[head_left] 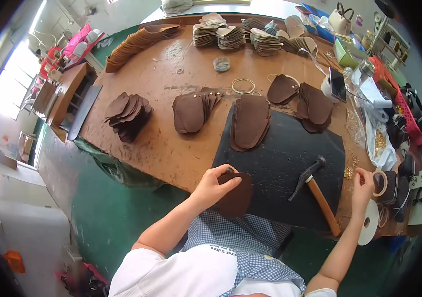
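My left hand (214,184) pinches a brown leather piece (235,195) at the near edge of the black mat (290,163). My right hand (364,185) grips a tape roll (380,182) beside the hammer (315,190).

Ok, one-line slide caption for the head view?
Left hand pinches a brown leather piece on the black mat; right hand holds a tape roll beside the hammer.

The person wears a white short-sleeved shirt (181,272) under a blue-and-white checked apron (240,237), forearms bare.
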A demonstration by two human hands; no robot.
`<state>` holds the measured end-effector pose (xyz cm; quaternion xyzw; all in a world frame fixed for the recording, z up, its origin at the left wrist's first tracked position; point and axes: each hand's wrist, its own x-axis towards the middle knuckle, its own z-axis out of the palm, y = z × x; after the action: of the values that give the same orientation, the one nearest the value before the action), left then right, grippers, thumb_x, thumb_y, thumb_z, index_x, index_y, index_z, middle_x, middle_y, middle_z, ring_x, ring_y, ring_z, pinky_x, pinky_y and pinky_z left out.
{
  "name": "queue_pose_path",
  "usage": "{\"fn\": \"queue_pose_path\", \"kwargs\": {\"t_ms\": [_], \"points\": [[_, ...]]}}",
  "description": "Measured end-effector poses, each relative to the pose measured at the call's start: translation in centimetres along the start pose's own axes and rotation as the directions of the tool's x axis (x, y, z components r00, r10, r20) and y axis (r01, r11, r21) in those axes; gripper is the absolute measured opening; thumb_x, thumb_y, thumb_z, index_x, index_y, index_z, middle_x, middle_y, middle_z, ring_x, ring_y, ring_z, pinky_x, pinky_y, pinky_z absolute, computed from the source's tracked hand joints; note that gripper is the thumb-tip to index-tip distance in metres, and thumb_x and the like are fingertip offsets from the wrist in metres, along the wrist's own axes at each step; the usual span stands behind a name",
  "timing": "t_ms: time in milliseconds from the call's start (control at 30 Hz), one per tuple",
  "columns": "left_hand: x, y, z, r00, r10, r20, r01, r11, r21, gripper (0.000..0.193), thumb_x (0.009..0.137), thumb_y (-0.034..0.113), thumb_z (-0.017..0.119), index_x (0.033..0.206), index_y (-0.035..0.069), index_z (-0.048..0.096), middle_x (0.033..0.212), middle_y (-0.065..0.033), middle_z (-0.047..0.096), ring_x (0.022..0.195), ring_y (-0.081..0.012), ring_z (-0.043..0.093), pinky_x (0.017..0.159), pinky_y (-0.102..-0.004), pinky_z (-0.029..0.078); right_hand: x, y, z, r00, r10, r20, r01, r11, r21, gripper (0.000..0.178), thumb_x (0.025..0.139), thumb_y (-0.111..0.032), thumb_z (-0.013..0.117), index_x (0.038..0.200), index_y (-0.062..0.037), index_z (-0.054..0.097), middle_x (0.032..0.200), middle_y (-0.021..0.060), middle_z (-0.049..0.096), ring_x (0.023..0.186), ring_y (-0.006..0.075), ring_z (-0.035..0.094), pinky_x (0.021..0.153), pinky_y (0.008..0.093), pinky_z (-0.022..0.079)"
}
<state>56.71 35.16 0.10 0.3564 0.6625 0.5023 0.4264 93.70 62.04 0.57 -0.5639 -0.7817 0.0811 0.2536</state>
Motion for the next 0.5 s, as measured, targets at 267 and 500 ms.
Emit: {"fn": "queue_pose_path", "kwargs": {"t_ms": [267,500], "points": [[0.3,0.8,0.8,0.999,-0.041,-0.014,0.037,0.972,-0.234,0.019,0.094,0.013,0.072,0.108,-0.001,0.07,0.092,-0.0018,0.071,0.085,-0.0075,0.064,0.076,-0.0227,0.053,-8.6,-18.5,2.6,0.912,-0.299,0.28,-0.101,0.498,0.861,0.018,0.092,0.011,0.059,0.103,0.0022,0.07,0.101,0.0059,0.061,0.083,0.0115,0.062,0.075,0.0237,0.052],[0.3,1.2,2.4,0.988,-0.122,0.098,0.15,0.917,-0.369,0.022,0.096,0.015,0.069,0.112,-0.001,0.069,0.097,-0.0038,0.071,0.086,-0.0094,0.065,0.078,-0.0242,0.054,-10.9,-20.5,5.2,0.894,-0.281,0.348,-0.252,0.327,0.911,0.011,0.097,0.005,0.06,0.105,0.0018,0.067,0.099,0.0042,0.062,0.084,0.0099,0.062,0.078,0.0232,0.053]]}}
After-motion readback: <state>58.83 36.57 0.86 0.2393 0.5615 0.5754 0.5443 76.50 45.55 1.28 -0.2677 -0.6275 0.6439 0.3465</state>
